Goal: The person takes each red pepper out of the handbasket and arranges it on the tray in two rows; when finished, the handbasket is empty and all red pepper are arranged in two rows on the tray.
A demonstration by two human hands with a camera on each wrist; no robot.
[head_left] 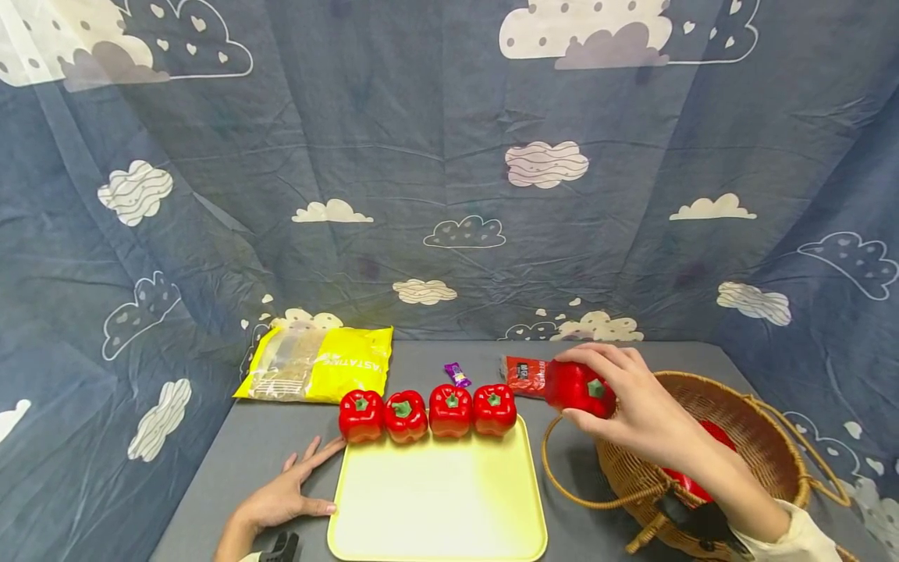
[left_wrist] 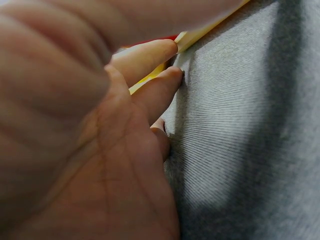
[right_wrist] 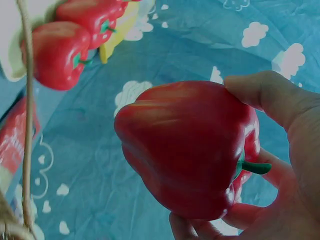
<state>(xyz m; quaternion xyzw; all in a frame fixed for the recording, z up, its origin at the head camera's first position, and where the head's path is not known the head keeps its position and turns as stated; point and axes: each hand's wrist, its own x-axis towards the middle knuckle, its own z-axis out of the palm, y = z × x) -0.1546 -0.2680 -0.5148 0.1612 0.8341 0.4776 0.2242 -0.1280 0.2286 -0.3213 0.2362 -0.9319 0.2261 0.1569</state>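
Note:
My right hand [head_left: 642, 414] grips a red bell pepper [head_left: 577, 389] in the air between the tray and the wicker basket [head_left: 779, 460]. In the right wrist view, thumb and fingers hold the pepper [right_wrist: 187, 150] by its sides, its green stem toward the palm. Several red peppers [head_left: 450, 411] stand in a row along the far edge of the pale yellow tray [head_left: 335, 499]. My left hand [head_left: 281, 492] lies beside the tray's left edge, fingers extended and spread, thumb and index tips at the rim. The left wrist view shows its palm [left_wrist: 120, 150] over grey cloth.
A yellow bag [head_left: 349, 363] lies at the back left, with a small purple packet [head_left: 457, 375] and a red packet [head_left: 525, 376] behind the row. Something red [head_left: 691, 476] is inside the basket, whose looped handle [head_left: 555, 468] hangs out toward the tray.

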